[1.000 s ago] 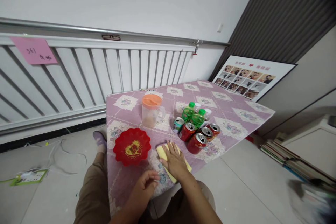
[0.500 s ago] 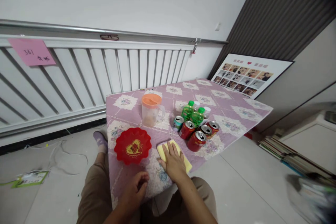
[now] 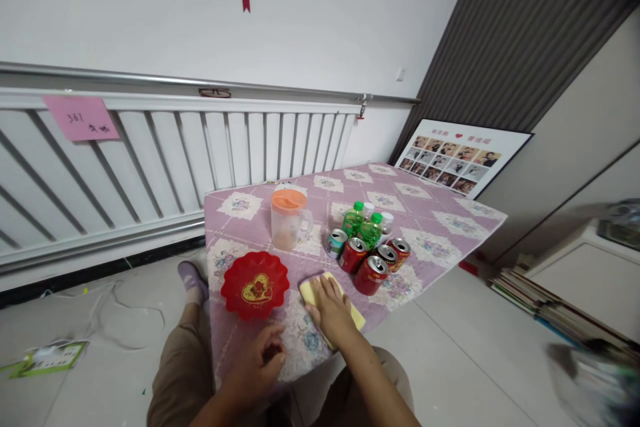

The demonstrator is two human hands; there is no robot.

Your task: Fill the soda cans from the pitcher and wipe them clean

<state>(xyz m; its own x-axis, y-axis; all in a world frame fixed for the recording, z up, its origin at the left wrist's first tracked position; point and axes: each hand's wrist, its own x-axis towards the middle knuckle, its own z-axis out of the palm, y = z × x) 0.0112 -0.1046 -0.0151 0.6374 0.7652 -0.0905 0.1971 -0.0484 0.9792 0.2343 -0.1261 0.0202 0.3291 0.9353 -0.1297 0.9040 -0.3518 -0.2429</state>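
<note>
A folded yellow cloth (image 3: pixel 356 317) lies near the front edge of the table. Flat on top of it rests my right hand (image 3: pixel 331 312), fingers stretched out and covering much of the cloth. My left hand (image 3: pixel 260 360) is at the near edge, loosely curled with a gap between thumb and fingers, and holds nothing. Just beyond it sits a red scalloped plate (image 3: pixel 233 283) with a gold heart design. Past my right hand stand several red drink cans (image 3: pixel 371 275), a small light-blue can (image 3: pixel 337 244) and green-capped bottles (image 3: pixel 371 232).
A clear plastic pitcher (image 3: pixel 285 230) with an orange lid stands behind the plate. White-capped bottles (image 3: pixel 386 221) are behind the green ones. The flowered tablecloth (image 3: pixel 320 200) reaches toward a white radiator (image 3: pixel 255 147). A photo board (image 3: pixel 450 147) leans at the back right.
My view has tilted up a little, showing more of the red wall decorations. My right hand stays on the cloth, and my left hand keeps almost the same place and shape.
</note>
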